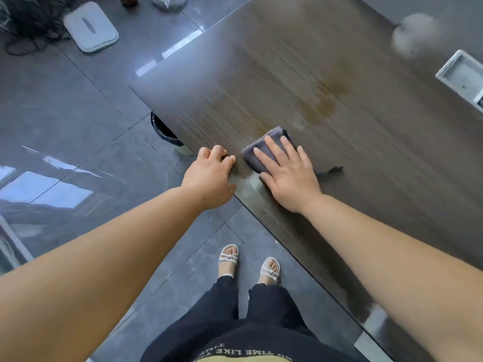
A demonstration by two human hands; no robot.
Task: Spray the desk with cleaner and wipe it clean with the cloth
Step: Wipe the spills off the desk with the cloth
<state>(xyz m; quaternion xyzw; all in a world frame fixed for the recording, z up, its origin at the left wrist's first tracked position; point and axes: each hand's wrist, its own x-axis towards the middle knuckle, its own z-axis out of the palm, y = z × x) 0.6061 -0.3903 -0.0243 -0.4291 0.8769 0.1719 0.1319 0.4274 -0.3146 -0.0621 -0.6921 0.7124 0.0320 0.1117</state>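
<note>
1. The desk, of dark wood grain, is spread across the right half of the view.
2. The grey tiled floor is seen to the left of the desk and in front of it.
3. A white lid is laid on the floor, well apart from the desk's left edge.
4. A bin is tucked partly under the desk's left edge.
5. The right hand is spread wide and flat and pressed on the cloth, near the desk's front edge.
6. The left hand is rested on the desk's front edge with fingers curled; nothing is seen held.
7. The cloth, grey and folded, is laid flat on the desk under the right fingers.
8. A yellowish smear is seen on the desk beyond the cloth.
</note>
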